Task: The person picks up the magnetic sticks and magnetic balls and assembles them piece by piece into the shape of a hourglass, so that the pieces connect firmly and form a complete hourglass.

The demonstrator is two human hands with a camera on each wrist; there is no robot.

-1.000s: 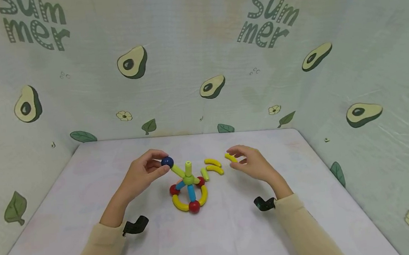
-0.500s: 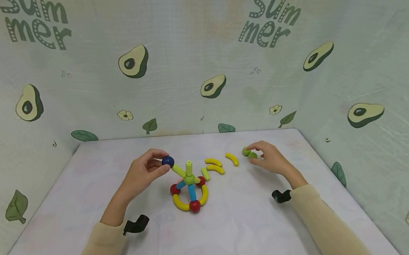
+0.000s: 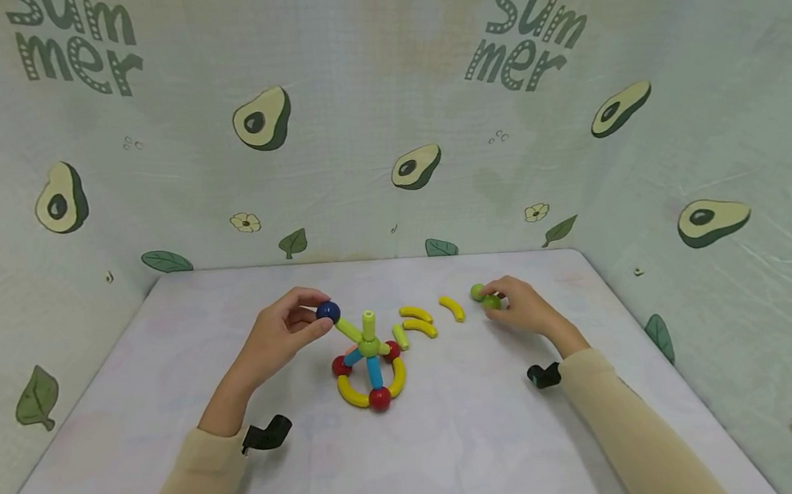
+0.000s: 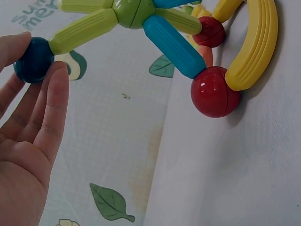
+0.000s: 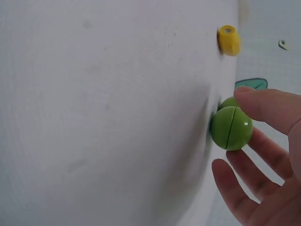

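My left hand (image 3: 276, 329) pinches a dark blue ball (image 4: 34, 60) between thumb and fingers. A lime-green rod (image 4: 84, 31) joins this ball to a green ball (image 4: 134, 10) at the centre of a magnetic building toy. Blue rods (image 3: 375, 372) run down from that centre to red balls (image 3: 379, 399), linked low down by curved yellow rods (image 3: 352, 394). Another lime rod (image 3: 369, 325) stands upright on top. At the right, my right hand (image 3: 528, 315) has its thumb and fingers around a loose green ball (image 5: 232, 128). A second green ball (image 3: 477, 292) lies right behind it.
Between the toy and my right hand lie several loose pieces: curved yellow rods (image 3: 419, 327) and a short lime rod (image 3: 401, 337). The white table (image 3: 454, 450) ends at a printed cloth (image 3: 348, 204) hanging at the back and sides.
My right hand has moved right, away from a curved yellow rod, to the green balls, and its fingers have closed in on the nearer one. The left hand keeps its hold on the blue ball.
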